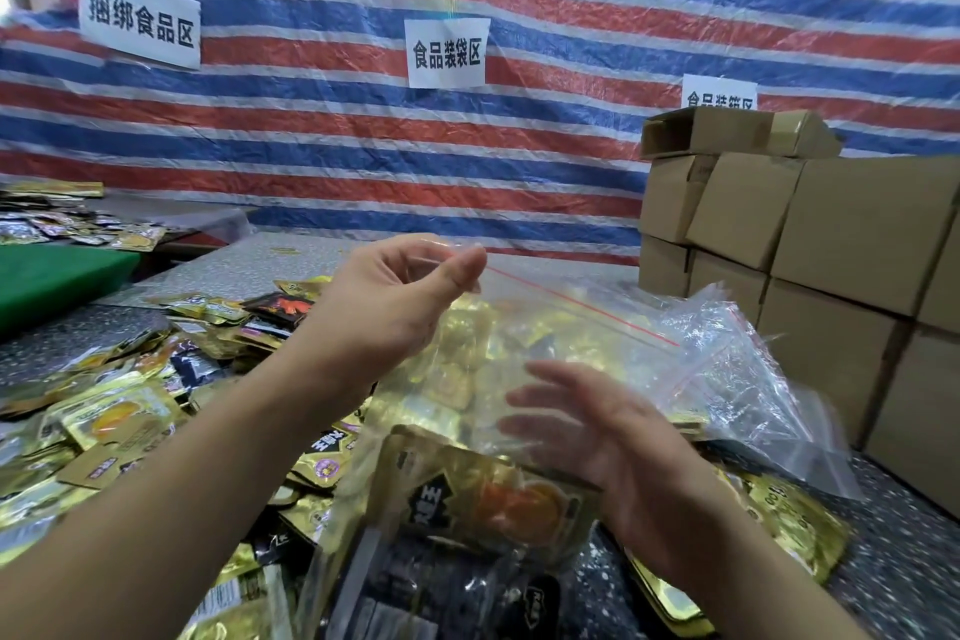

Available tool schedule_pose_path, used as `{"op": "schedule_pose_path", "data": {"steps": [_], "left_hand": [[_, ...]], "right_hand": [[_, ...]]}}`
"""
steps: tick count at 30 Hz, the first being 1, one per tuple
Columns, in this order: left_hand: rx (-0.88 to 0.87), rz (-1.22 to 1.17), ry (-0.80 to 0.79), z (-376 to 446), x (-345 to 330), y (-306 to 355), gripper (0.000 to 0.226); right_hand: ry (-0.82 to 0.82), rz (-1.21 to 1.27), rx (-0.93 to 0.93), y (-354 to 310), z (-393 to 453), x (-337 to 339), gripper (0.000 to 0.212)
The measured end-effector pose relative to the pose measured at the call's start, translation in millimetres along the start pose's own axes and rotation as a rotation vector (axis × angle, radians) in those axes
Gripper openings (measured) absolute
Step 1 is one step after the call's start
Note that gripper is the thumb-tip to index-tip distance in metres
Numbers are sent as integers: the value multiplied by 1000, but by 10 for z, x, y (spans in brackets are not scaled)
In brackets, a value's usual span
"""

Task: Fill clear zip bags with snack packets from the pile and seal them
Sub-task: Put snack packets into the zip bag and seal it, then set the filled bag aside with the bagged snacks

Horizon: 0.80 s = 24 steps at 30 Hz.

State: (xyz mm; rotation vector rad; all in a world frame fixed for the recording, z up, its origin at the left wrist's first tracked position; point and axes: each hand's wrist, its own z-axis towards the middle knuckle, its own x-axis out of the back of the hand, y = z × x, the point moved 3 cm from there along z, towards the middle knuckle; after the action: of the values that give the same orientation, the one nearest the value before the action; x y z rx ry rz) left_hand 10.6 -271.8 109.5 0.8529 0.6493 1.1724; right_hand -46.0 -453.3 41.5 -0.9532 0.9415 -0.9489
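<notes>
- The zip bag [519,327] is thin, clear, crinkled plastic with a red line along its zip edge; the person holds it up above the tabletop [249,270].
- The left hand [395,307] pinches the bag's top corner between thumb and curled fingers [415,250].
- The right hand [613,437] lies against the bag's near side, its fingers straight, spread and blurred, gripping nothing.
- Inside the bag sit flat foil packets [488,494], gold and black, one showing an orange picture.
- The pile [130,421] of loose, glossy gold and black packets spreads over the speckled grey tabletop to the left and under the bag.
- More empty clear bags [753,379] lie crumpled to the right, just behind the held bag.
- Square brown cardboard boxes [831,244] stand stacked at the right.
- A red, white and blue striped tarp [363,130] hangs behind, with white paper signs [447,52] stuck on it.
- A green board [57,276] lies at the far left.
</notes>
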Motion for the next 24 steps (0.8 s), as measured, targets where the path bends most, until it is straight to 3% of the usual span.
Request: {"op": "schedule_pose_path", "data": {"steps": [4, 6, 11, 14, 17, 22, 24], "left_hand": [[-85, -29, 10, -13, -36, 80, 29], [-81, 4, 33, -13, -33, 65, 32], [-37, 97, 277, 45, 137, 8, 38], [-71, 257, 383, 84, 227, 6, 31], [-76, 304, 387, 81, 212, -9, 27], [-83, 361, 322, 44, 164, -19, 26], [-87, 361, 297, 27, 141, -10, 27]], "right_hand": [[-101, -209, -168, 218, -34, -13, 35], [-122, -279, -153, 269, -21, -34, 31], [-37, -390, -88, 262, 36, -28, 20], [203, -234, -108, 190, 141, 180, 24], [416, -12, -116, -45, 391, 373, 23], [564, 342, 3, -477, 858, 748, 32], [607, 350, -20, -479, 922, 888, 31]]}}
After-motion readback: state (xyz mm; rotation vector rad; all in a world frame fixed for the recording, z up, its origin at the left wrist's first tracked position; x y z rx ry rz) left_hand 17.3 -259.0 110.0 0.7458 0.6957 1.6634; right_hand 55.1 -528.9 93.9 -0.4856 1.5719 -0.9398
